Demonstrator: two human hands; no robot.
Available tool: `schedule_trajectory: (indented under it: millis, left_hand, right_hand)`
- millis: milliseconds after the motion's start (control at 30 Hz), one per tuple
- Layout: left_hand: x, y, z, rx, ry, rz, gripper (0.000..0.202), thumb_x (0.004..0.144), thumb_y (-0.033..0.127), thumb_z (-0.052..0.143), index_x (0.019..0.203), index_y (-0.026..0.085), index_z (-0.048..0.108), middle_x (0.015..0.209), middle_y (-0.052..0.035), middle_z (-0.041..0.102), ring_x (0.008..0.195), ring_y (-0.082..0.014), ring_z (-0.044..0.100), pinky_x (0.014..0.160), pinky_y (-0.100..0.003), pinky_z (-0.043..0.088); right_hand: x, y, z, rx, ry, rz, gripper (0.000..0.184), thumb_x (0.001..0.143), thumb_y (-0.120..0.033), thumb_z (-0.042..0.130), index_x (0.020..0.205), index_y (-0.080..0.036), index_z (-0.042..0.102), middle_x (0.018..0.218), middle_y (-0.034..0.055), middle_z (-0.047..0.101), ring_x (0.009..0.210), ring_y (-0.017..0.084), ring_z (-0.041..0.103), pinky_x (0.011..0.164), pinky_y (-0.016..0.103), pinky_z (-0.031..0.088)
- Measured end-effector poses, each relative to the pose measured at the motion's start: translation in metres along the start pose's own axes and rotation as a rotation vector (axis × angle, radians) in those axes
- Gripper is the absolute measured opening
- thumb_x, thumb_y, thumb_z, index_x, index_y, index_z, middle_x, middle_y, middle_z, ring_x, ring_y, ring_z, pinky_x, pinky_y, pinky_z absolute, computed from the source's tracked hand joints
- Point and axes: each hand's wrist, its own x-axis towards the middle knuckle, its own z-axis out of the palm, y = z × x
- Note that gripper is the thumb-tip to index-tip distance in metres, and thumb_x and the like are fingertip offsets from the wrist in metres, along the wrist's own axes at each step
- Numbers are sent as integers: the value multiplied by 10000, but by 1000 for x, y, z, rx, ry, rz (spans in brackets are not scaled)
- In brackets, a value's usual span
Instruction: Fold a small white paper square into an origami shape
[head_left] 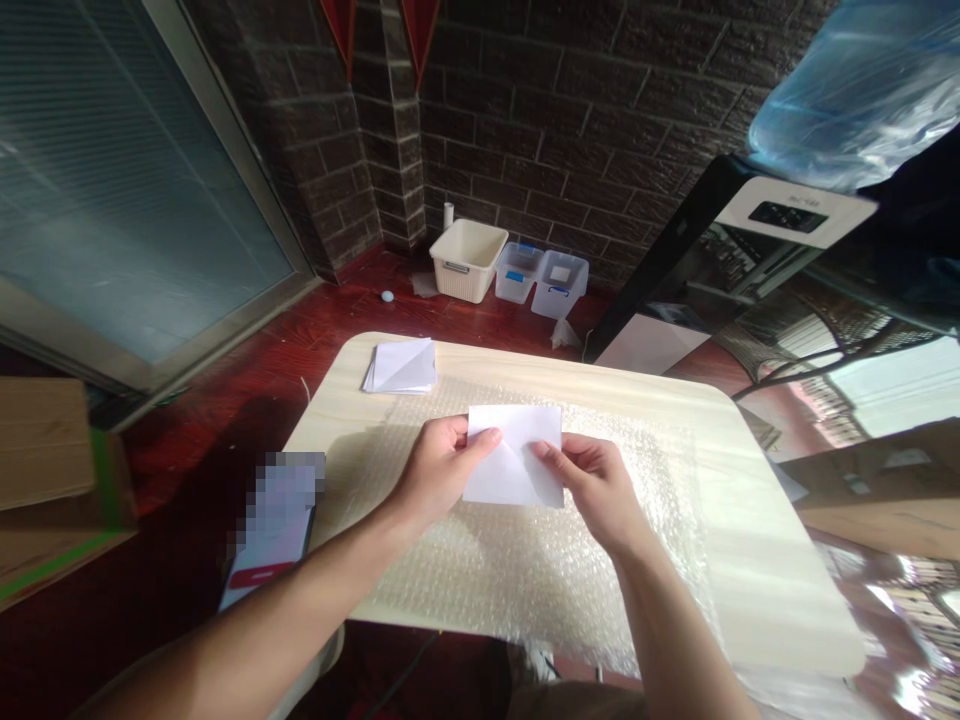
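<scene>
A small white sheet of paper is held between the two hands, over the middle of a spread of bubble wrap. Its left edge is pinched by the left hand, with the thumb laid flat across the face; its right edge is gripped in the same way by the right hand. The paper is seen to be plain, four-cornered and nearly flat, with straight edges and sharp corners. Faint slanting lines, like those of a folded flap, are shown on its face near the thumbs, and its surface is brightly lit. Whether the wrap is touched by its lower edge cannot be told.

Beyond the grip and to its left, a small stack of similar white papers is laid near the far edge of the table, its sheets slightly askew; a slanting line is also shown on the top one. Farther beyond the grip, a cream bin and two clear boxes are set on the floor by the wall.
</scene>
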Motion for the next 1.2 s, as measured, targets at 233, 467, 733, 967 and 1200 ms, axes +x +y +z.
schedule_trajectory:
  millis: [233, 467, 733, 967, 1200]
  left_hand:
    - [3, 5, -2, -62, -161, -38, 375, 819, 459, 839, 979, 127, 769, 849, -88, 781, 720, -198, 690, 645, -287, 503]
    - [10, 7, -8, -19, -189, 41, 216, 791, 329, 834, 927, 164, 797, 808, -71, 784, 711, -204, 701, 674, -322, 552]
    - [11, 19, -22, -265, -310, -224, 395, 832, 413, 648, 1081, 144, 796, 977, -159, 795, 830, -262, 732, 695, -380, 612]
    - [3, 22, -18, -14, -497, -333, 417, 835, 397, 843, 1108, 100, 738, 849, -118, 759, 658, -207, 744, 622, -323, 600]
    - [7, 16, -14, -2, -299, -134, 359, 835, 383, 849, 1030, 102, 740, 890, -105, 751, 723, -192, 739, 667, -322, 615]
  right_hand:
    - [2, 4, -9, 2, 61, -27, 382, 895, -511, 810, 743, -161, 792, 643, 22, 640, 552, 108, 475, 494, 254, 314]
    - [5, 7, -22, 107, -30, -30, 226, 872, -434, 841, 874, -208, 854, 633, 10, 663, 548, 120, 518, 503, 258, 380]
    - [2, 9, -28, 37, -40, -110, 188, 925, -323, 718, 957, -252, 889, 937, 83, 830, 745, 183, 660, 654, 309, 480]
    - [0, -3, -19, -154, -98, -147, 239, 926, -265, 652, 1013, -234, 873, 892, 72, 799, 752, 203, 656, 667, 340, 491]
    - [3, 3, -12, 156, -18, -82, 390, 971, -409, 680, 1293, -199, 749, 837, 51, 740, 685, 201, 703, 586, 314, 497]
